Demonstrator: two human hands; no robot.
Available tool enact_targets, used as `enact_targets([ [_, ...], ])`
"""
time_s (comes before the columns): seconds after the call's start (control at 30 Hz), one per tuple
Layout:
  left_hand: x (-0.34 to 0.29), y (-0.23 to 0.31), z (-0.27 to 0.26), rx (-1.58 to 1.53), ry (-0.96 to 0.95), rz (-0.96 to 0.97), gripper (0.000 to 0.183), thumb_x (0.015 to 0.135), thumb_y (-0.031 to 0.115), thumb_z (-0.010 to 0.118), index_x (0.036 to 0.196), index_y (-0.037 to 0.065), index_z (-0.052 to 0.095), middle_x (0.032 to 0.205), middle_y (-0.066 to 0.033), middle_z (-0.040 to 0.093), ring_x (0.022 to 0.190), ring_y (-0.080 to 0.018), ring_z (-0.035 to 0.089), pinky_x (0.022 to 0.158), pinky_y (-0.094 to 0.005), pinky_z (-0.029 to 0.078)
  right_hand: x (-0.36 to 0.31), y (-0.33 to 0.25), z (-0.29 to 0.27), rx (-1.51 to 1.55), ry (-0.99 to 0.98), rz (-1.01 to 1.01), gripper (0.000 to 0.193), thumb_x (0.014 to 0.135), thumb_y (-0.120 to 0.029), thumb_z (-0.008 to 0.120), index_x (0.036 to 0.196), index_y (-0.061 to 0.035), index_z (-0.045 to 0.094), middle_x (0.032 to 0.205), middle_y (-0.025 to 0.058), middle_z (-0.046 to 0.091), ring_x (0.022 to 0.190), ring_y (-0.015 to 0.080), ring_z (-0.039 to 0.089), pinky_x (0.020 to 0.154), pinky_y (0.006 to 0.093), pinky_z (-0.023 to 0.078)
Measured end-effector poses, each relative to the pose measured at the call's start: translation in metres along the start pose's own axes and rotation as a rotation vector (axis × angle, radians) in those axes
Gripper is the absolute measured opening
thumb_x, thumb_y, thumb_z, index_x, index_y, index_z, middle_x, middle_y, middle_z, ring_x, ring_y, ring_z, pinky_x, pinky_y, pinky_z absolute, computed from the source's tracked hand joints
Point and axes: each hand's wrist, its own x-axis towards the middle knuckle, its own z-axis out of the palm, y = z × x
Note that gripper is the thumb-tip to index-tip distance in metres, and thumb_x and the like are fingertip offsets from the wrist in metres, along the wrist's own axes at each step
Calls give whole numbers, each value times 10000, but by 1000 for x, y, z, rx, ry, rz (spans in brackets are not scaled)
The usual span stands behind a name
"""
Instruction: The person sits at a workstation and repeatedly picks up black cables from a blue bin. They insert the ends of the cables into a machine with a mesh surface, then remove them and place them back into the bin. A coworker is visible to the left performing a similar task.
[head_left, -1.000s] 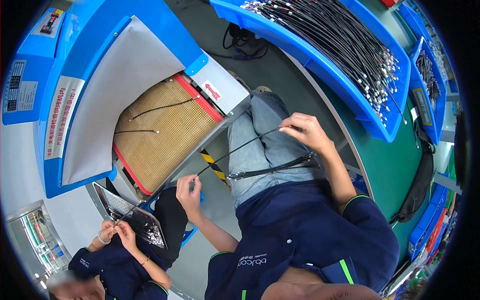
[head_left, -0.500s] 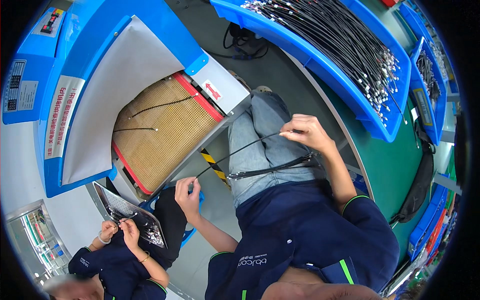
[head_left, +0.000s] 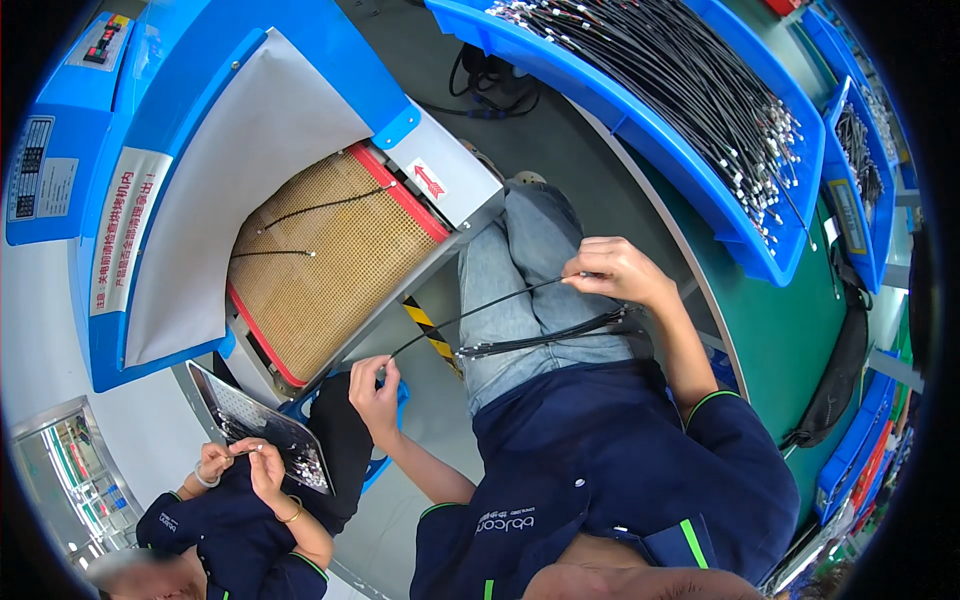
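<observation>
A single thin black cable (head_left: 470, 312) is held slantwise in the air over the seated person's thighs, drawn nearly straight between two hands. Its lower stretch is pinched between the thumb and fingers of the left hand (head_left: 375, 400); its upper stretch is gripped in the closed fingers of the right hand (head_left: 615, 268). Both tips are hidden or too small to be made out, so whether anything has been finished on them cannot be told. The handling of this cable is judged to be partway, as neither hand has let go. Just beside it, a bundle of black cables (head_left: 520, 344) is laid across the jeans (head_left: 505, 375); whether these are done or waiting cannot be told.

Further out, two loose cables are borne by the red-edged mesh conveyor belt (head_left: 350, 290), under the white curtain (head_left: 240, 180) of a blue machine (head_left: 330, 70). To the right, a blue bin (head_left: 600, 100) is heaped with many more cables, their white connectors gathered at one end; much handling may be left if these are waiting. At lower left, a tray (head_left: 230, 400) is seen by a co-worker's hands (head_left: 265, 470). The nearest hindrance is judged to be the lap bundle, on which the held cable could be snagged if lowered
</observation>
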Motion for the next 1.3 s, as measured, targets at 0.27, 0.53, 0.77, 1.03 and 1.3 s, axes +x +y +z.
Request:
enact_targets([
  [0.27,-1,1,0,-4,-1,-17,136,712,-64,661,824,-11,606,776,-102,619,707,-225,590,661,-308,470,0,3,2,-25,8,-15,107,734,-85,698,811,-40,637,686,76,587,654,237,584,605,355,474],
  [0.53,25,-26,-1,-11,11,-61,130,718,-39,680,828,10,632,785,-99,628,724,-236,604,667,-313,478,23,5,16,-161,133,-79,96,706,-85,722,769,-65,653,669,51,583,638,211,568,585,332,462],
  [0.77,88,-79,-23,75,2,-83,95,813,60,648,884,-3,643,811,-114,630,743,-216,619,684,-301,487,76,2,61,-116,230,-81,106,707,-89,720,787,-55,660,769,48,616,765,224,584,691,328,482],
  [1.03,133,-136,-30,92,-22,-101,126,822,99,650,894,-4,644,920,-113,626,858,-242,618,771,-321,478,121,12,118,-110,311,-61,119,702,-93,722,793,-65,652,953,43,584,1015,246,530,936,433,399],
  [1.3,145,-162,-25,64,-59,-129,146,814,123,662,905,9,645,1038,-116,605,976,-275,588,853,-344,458,138,17,135,-231,329,-21,135,704,-110,731,817,-80,662,978,46,577,1028,246,535,1001,508,346],
])
